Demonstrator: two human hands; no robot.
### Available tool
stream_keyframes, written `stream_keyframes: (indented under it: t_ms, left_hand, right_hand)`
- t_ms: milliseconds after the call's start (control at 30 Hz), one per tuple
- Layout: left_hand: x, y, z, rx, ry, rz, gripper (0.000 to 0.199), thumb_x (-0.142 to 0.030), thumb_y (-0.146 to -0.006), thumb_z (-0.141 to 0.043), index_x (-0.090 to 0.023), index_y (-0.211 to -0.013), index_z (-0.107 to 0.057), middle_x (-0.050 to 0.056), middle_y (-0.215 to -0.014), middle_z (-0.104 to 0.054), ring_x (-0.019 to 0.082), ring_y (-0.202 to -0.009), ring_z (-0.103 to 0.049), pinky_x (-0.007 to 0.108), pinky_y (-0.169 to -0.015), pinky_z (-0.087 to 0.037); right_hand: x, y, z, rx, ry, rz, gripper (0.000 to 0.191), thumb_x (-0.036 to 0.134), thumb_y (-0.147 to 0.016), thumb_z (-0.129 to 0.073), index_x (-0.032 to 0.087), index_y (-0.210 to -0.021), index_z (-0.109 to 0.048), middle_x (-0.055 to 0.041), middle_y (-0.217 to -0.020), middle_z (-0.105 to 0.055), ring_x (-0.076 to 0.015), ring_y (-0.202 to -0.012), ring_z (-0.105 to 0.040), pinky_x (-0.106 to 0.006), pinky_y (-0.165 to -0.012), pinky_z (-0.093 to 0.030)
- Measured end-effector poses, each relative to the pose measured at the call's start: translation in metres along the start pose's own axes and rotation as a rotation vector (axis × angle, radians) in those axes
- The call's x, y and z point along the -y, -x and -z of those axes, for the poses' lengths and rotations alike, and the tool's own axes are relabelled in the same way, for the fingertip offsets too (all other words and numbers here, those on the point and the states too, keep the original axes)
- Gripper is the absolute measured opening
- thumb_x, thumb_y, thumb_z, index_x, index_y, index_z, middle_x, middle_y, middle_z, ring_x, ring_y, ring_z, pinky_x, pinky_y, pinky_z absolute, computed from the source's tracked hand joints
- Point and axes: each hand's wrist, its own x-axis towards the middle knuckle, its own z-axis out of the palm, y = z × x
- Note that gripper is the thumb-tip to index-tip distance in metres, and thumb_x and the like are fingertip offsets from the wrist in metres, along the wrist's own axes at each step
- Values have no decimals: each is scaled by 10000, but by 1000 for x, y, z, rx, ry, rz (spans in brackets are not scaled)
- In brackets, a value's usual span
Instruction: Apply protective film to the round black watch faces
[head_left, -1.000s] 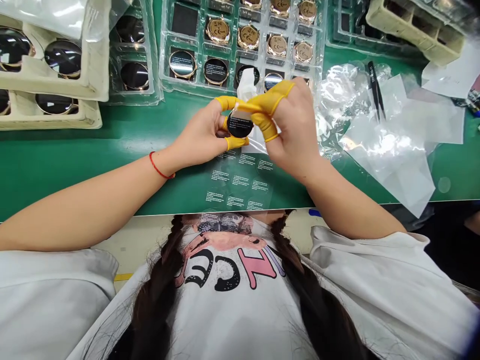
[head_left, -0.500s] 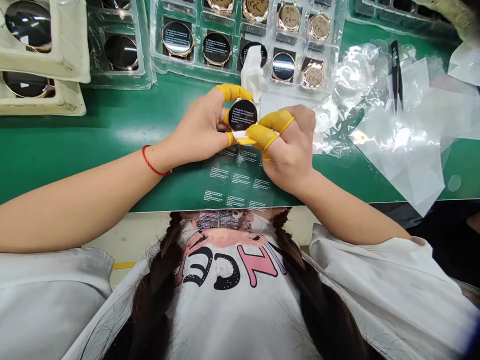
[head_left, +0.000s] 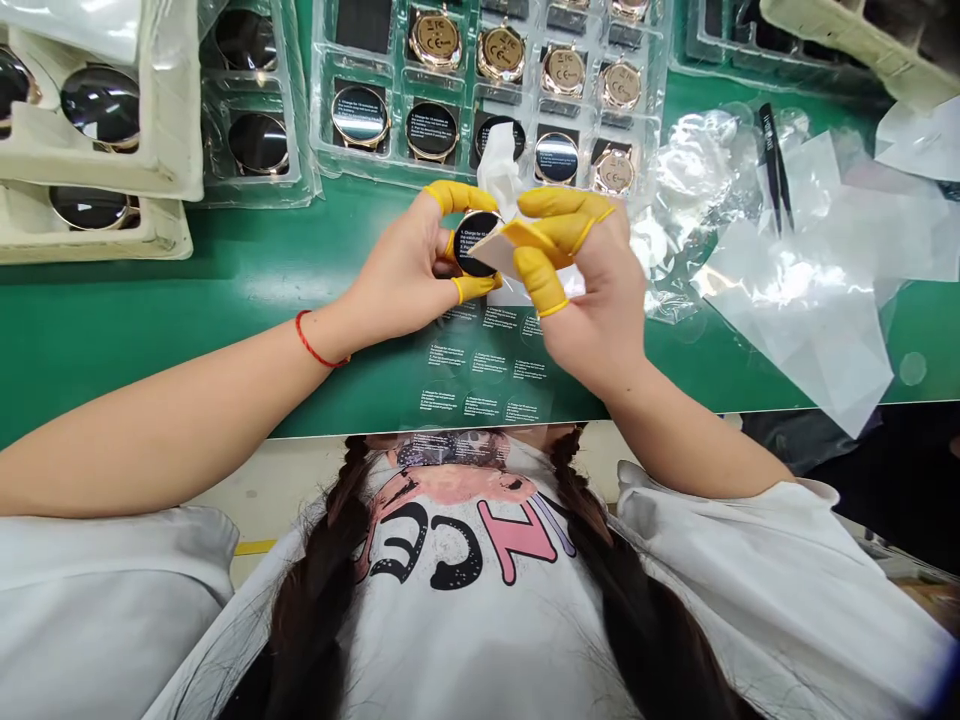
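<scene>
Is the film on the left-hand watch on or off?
Partly on: printed text shows on the black watch face, and a pale tab lifts from its edge toward the right hand.

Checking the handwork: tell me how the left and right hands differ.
The left hand pinches a round black watch, while the right hand pinches a pale film flap on that watch's face. The left wrist wears a red string; the right wrist shows none. Both hands wear yellow finger covers.
</scene>
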Motion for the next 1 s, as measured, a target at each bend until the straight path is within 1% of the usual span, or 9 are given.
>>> stream_keyframes:
  t_ms: [100,233,333,433,500,700,767,867,1000]
  left_hand:
    - [0,1,0,7,-37,-31,561,-174,-698,-770,-196,-1177,-478,-4,-889,-679,182,-848,-696,340,-785,-563]
    - [-2,2,-1,8,-103,-44,542,-200,-708,-750,-186,-1182,-487,19,-974,-682,180,-869,-694,332,-785,-557]
    - [-2,2,-1,11,-136,-35,543,-216,-715,-743,-192,-1196,-493,21,-942,-687,194,-883,-692,330,-769,-556]
    - [-1,2,0,18,-147,-24,555,-220,-714,-743,-203,-1208,-489,12,-892,-680,202,-858,-694,318,-724,-556]
    - [0,3,0,11,-161,-28,556,-218,-714,-740,-210,-1209,-485,14,-923,-676,199,-854,-696,313,-713,-554]
    - [3,4,0,2,-171,-75,519,-231,-733,-730,-232,-1192,-488,36,-1118,-645,214,-985,-682,336,-806,-554]
    - [4,3,0,11,-160,-71,529,-240,-735,-738,-244,-1197,-480,31,-1105,-649,223,-1028,-673,348,-840,-553]
    - [6,3,0,31,-133,-51,557,-265,-746,-743,-252,-1222,-454,15,-1026,-665,236,-1057,-668,365,-858,-558]
    - [8,2,3,61,-117,-48,596,-310,-757,-740,-248,-1257,-421,10,-1002,-665,246,-1047,-678,381,-861,-569]
  right_hand:
    - [-6,3,-8,32,65,82,296,471,-964,-423,290,-1042,-644,-51,-1211,-632,-280,-1240,-508,-552,-1066,-365]
    - [-11,9,-13,15,139,157,287,429,-972,-402,300,-1041,-649,-49,-1215,-636,-298,-1273,-490,-608,-1087,-300]
    - [-11,14,-15,-2,185,171,284,409,-977,-383,303,-1027,-641,-41,-1206,-630,-290,-1286,-475,-632,-1108,-252]
    - [-10,16,-19,-3,225,161,265,403,-976,-390,294,-1021,-627,-53,-1174,-631,-270,-1260,-485,-620,-1137,-211]
    - [-12,14,-23,5,236,158,268,409,-976,-386,289,-1028,-620,-62,-1148,-628,-261,-1227,-502,-611,-1145,-206]
    - [-24,0,-31,-57,235,218,321,409,-996,-320,279,-1059,-607,-60,-1043,-629,-238,-1073,-588,-604,-1100,-304]
    - [-27,-3,-33,-61,228,218,333,413,-999,-309,268,-1072,-600,-65,-1032,-627,-240,-1065,-592,-597,-1079,-340]
    - [-29,-8,-33,-55,214,195,366,434,-1003,-278,254,-1102,-581,-76,-1041,-619,-247,-1084,-579,-565,-1023,-417]
    - [-30,-15,-30,-62,203,141,394,472,-1006,-244,248,-1093,-557,-74,-1014,-612,-222,-1036,-576,-457,-925,-497]
